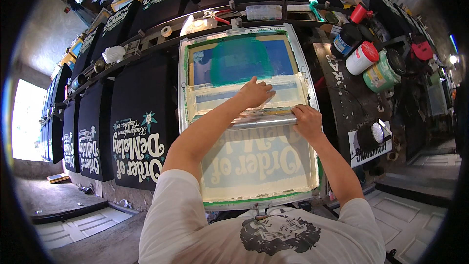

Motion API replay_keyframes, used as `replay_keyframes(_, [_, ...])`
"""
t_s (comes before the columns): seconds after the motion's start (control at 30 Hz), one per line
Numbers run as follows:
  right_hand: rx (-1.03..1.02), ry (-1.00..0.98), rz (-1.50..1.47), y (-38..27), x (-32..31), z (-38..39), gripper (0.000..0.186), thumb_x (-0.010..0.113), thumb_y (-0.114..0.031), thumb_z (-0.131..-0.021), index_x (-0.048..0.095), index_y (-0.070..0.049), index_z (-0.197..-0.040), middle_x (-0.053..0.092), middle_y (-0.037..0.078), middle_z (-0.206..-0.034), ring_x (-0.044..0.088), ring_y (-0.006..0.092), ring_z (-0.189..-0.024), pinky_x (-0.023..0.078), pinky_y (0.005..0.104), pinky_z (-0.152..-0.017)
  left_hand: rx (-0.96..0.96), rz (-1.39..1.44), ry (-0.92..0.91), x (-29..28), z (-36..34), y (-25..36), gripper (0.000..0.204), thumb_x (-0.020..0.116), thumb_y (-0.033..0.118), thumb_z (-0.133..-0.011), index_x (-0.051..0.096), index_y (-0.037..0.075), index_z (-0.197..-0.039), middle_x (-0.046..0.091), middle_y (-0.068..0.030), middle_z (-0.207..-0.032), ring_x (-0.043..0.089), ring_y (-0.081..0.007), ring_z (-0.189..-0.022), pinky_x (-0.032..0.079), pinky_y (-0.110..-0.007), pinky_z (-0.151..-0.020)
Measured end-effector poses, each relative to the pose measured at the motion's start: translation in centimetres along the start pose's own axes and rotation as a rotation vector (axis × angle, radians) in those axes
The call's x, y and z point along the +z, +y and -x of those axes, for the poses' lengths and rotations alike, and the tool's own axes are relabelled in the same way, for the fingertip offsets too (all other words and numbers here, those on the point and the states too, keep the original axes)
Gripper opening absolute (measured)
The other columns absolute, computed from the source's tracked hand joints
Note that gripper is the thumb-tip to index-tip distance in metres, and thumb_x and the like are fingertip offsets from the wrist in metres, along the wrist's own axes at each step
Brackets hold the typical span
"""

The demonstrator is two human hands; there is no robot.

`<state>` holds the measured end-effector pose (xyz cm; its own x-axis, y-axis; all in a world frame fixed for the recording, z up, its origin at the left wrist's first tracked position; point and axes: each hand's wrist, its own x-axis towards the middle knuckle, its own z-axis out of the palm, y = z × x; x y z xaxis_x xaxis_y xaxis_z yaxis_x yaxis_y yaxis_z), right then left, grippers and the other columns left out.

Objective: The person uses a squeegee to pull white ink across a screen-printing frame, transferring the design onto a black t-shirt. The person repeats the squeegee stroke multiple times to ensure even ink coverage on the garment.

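Observation:
A silk-screen frame [183, 76] lies in front of me, its upper mesh blue and green, its lower mesh coated with cream ink over mirrored lettering. Across its middle rests a squeegee [259, 121] with a long metallic bar. My right hand [308, 121] is closed around the right end of that bar. Just beyond the squeegee, my left hand [256, 93] lies over the cream-taped band [205, 93] of the screen, its fingers stretched toward the right. Nothing shows in the left hand, though its palm side is hidden.
Black printed shirts [137, 137] on boards stand to the left, and more run along the far side. On the right are a white jar with a red lid [362, 58], a green-smeared jar [383, 72] and a black-and-blue jar [346, 40]. Pliers [215, 15] lie on the far rail.

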<state>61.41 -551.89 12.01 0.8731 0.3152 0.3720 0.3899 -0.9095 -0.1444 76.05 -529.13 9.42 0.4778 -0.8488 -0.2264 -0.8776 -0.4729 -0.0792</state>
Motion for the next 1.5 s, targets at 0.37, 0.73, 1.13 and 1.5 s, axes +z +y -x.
replay_keyframes(0.37, [0.003,0.015,-0.009,0.2,0.2,0.1,0.03,0.078,-0.006,-0.063,0.072,-0.008,-0.092,0.073,0.007,-0.092,0.072,0.0267,-0.085,0.058,0.0377,-0.074,-0.112,0.232,0.103,-0.2,0.8,-0.7,0.046,0.07,0.013,-0.089,0.061,0.014,-0.134,0.061,-0.0082,-0.133,0.059,-0.0253,-0.122,0.045,-0.05,-0.094])
replay_keyframes(0.73, [0.034,0.047,-0.017,0.2,0.8,0.6,0.034,0.073,-0.002,-0.061,0.073,-0.01,-0.094,0.074,0.006,-0.093,0.073,0.0267,-0.087,0.059,0.0382,-0.073,-0.747,1.13,0.603,-0.5,16.7,-4.2,0.017,0.064,0.016,-0.101,0.065,-0.001,-0.098,0.067,-0.0098,-0.082,0.064,-0.0199,-0.078,0.05,-0.034,-0.071])
replay_keyframes(1.13, [0.058,-0.029,-0.035,-0.8,-0.6,0.2,0.029,0.07,-0.004,-0.067,0.074,-0.008,-0.095,0.074,0.009,-0.095,0.072,0.0296,-0.091,0.058,0.0409,-0.078,-0.946,1.515,0.777,1.8,31.2,3.4,0.025,0.047,0.011,-0.109,0.067,-0.004,-0.104,0.067,-0.0057,-0.09,0.061,-0.0127,-0.08,0.049,-0.028,-0.073])
replay_keyframes(1.5, [0.045,-0.062,-0.009,-0.6,-0.1,0.7,0.03,0.072,-0.004,-0.066,0.072,-0.008,-0.096,0.072,0.008,-0.097,0.07,0.0283,-0.094,0.057,0.0411,-0.081,-1.307,0.671,0.673,6.1,31.8,1.1,0.028,0.064,0.021,-0.101,0.067,-0.006,-0.104,0.071,-0.0298,-0.092,0.068,-0.0482,-0.091,0.055,-0.05,-0.085])
